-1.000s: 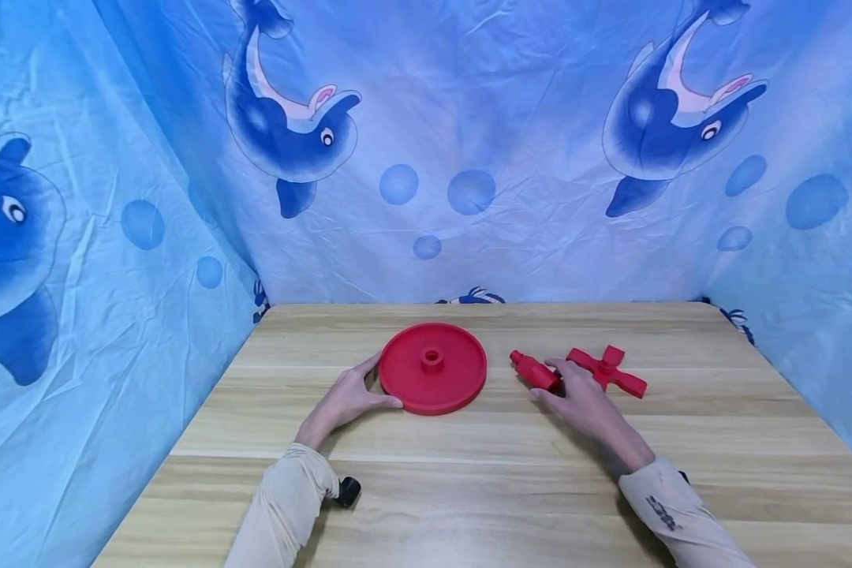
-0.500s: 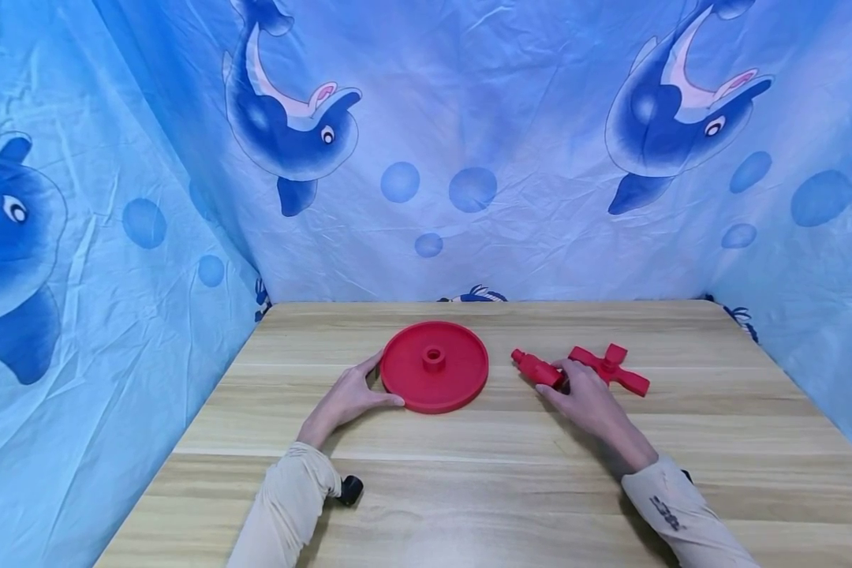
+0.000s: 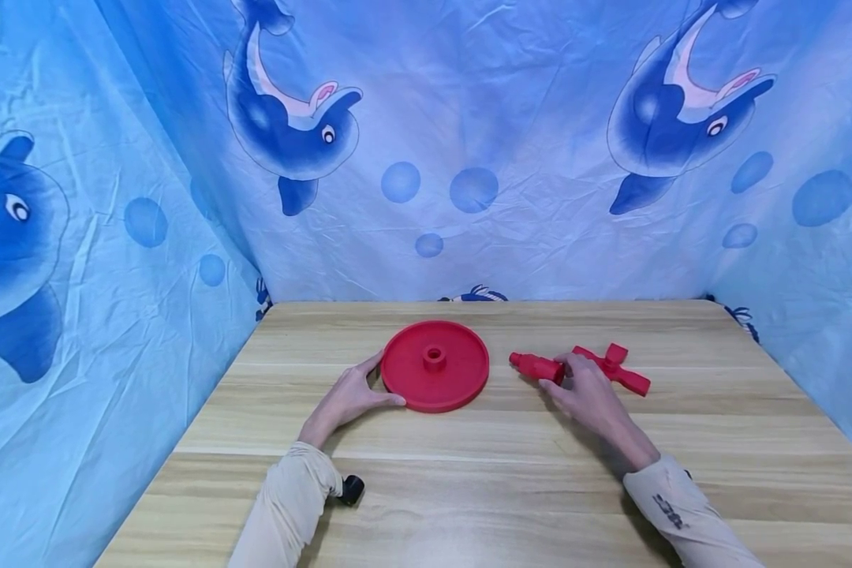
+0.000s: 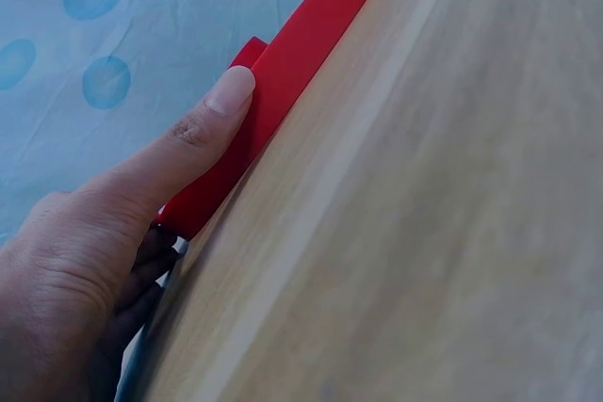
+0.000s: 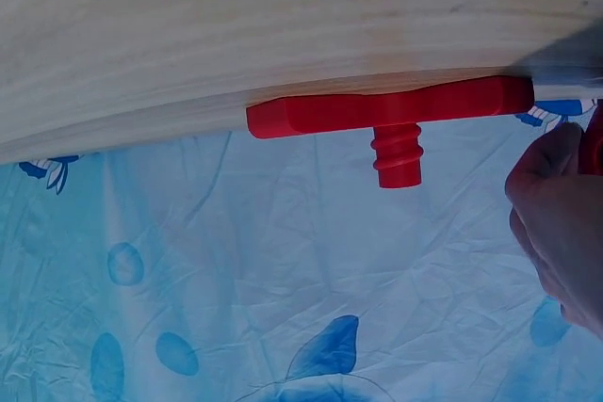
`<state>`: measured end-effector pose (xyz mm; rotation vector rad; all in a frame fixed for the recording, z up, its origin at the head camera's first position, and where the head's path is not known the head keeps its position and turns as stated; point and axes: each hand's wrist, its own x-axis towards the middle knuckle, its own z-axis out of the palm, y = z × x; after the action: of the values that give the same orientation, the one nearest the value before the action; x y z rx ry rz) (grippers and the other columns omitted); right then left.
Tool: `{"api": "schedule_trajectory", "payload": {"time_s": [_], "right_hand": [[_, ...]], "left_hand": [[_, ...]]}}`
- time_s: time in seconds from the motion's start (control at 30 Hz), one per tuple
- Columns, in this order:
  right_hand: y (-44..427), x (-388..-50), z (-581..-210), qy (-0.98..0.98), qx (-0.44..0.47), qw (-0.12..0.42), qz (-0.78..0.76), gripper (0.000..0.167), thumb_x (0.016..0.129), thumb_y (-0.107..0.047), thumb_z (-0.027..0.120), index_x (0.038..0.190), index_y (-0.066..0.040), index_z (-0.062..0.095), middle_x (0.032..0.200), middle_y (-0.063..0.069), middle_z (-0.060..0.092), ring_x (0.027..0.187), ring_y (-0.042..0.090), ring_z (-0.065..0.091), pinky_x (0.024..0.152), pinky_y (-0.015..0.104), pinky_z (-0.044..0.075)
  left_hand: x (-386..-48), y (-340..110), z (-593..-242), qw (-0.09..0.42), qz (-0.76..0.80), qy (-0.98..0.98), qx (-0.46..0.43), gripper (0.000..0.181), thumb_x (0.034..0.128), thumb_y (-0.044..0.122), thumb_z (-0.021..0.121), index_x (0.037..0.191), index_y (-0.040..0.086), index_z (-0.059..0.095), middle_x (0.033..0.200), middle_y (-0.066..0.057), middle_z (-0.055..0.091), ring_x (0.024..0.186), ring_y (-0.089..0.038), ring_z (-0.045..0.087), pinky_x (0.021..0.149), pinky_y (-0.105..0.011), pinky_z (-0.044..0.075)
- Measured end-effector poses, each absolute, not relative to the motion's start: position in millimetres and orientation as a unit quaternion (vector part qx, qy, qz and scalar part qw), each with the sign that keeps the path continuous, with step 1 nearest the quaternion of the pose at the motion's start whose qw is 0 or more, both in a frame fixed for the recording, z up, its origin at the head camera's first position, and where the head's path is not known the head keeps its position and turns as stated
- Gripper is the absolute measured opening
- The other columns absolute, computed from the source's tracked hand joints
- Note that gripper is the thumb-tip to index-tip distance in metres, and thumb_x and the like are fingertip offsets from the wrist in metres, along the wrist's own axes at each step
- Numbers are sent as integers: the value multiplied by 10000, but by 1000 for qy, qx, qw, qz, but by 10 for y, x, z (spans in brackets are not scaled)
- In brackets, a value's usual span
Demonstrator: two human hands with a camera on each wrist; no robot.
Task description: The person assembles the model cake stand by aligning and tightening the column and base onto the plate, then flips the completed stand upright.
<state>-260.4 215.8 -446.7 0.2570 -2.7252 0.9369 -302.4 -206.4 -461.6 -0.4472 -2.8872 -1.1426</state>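
Observation:
A red round disc with a raised rim and a short hollow hub lies flat on the table. My left hand grips its left edge, thumb on the near side and fingers round the far side. In the left wrist view the thumb presses against the disc's red rim. To the right, my right hand pinches the wide end of a red bottle-shaped piece, whose narrow stepped tip points left. Just beyond that hand lies a red cross-shaped piece; its threaded stud shows in the right wrist view.
The wooden table ends in a back edge close to a blue dolphin-printed cloth. Cloth also hangs at both sides. A small black device sits at the left cuff.
The bottle-shaped piece has turned slightly in my right hand, and its axis now lies nearer to sideways. My left hand and the disc keep their places.

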Motion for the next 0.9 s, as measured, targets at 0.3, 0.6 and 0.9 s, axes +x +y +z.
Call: {"api": "schedule_trajectory", "payload": {"time_s": [0.3, 0.6, 0.9], "right_hand": [[2153, -2585, -4427, -926, 95, 155, 332, 528, 868, -164, 853, 1286, 47, 610, 1093, 169, 633, 959, 319, 591, 815, 488, 573], [2138, -2580, -4384, -907, 123, 203, 348, 529, 862, -140, 864, 1296, 56, 633, 1124, 186, 645, 1021, 352, 601, 854, 538, 569], [2110, -2590, -4343, -890, 155, 255, 344, 497, 839, -129, 886, 1256, 38, 672, 1082, 157, 665, 973, 321, 609, 816, 540, 578]], "left_hand": [[-3022, -2057, -4603, 2, -371, -917, -145, 1152, 703, 583, 916, 1611, 115, 384, 1549, -163, 487, 1413, -343, 448, 1121, -561, 402], [-3014, -2056, -4600, 5, -373, -916, -148, 1139, 714, 572, 914, 1606, 97, 390, 1543, -176, 490, 1407, -358, 452, 1114, -568, 408], [-3023, -2068, -4622, 6, -370, -917, -147, 1155, 705, 603, 906, 1607, 100, 388, 1544, -178, 489, 1408, -357, 453, 1114, -564, 410]]}}
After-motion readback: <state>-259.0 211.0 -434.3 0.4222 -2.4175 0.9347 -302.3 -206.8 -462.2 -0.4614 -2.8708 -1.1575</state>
